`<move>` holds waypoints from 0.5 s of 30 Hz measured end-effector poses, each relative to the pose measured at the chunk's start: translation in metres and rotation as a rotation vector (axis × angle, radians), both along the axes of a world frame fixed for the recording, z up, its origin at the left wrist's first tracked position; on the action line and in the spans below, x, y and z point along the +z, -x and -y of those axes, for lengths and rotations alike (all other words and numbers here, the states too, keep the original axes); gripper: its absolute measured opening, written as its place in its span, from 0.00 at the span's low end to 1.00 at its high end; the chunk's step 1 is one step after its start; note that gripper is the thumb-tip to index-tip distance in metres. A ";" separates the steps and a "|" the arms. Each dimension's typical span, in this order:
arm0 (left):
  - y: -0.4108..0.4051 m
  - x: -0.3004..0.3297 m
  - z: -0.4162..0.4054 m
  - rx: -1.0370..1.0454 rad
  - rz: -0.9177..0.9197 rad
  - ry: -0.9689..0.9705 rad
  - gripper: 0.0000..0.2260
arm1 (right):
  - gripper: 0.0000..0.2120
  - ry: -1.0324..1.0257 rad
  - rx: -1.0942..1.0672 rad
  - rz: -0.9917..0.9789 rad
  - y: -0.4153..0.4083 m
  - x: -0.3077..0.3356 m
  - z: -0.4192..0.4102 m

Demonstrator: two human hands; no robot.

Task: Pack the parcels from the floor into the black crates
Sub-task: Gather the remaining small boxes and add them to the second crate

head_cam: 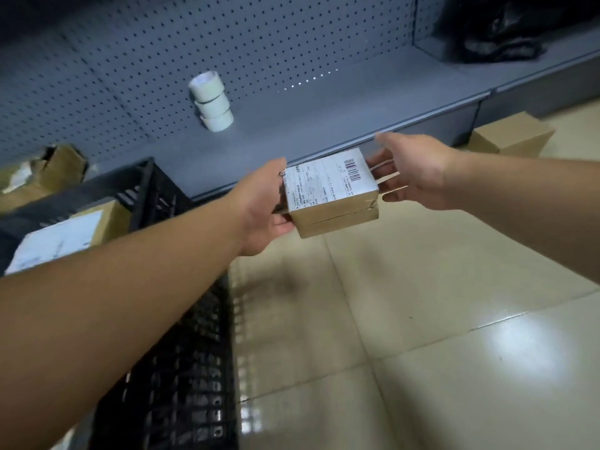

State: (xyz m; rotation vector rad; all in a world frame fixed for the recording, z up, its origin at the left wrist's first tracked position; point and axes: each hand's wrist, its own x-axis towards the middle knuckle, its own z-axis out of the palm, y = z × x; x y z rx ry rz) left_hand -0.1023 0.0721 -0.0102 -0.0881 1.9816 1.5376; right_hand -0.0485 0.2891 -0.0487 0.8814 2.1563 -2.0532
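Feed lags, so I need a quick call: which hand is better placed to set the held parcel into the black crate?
Probably left. The left hand grips the labelled parcel, and the black crate sits on its side. The right hand has straight fingers at the parcel's far end, away from the crate.

Grey shelf [324,125]: three stacked tape rolls [212,102], crumpled black bag [500,30] far right. Glossy tiled floor [422,303]: black crate [181,368] at left, cardboard box [513,138] beside shelf base.

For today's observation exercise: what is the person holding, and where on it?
A labelled cardboard parcel: left hand grips its left end; right hand has straight fingers at its right end.
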 end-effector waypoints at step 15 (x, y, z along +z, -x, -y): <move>-0.006 0.095 0.213 0.020 -0.087 -0.140 0.23 | 0.24 0.137 0.223 -0.184 0.009 0.090 0.172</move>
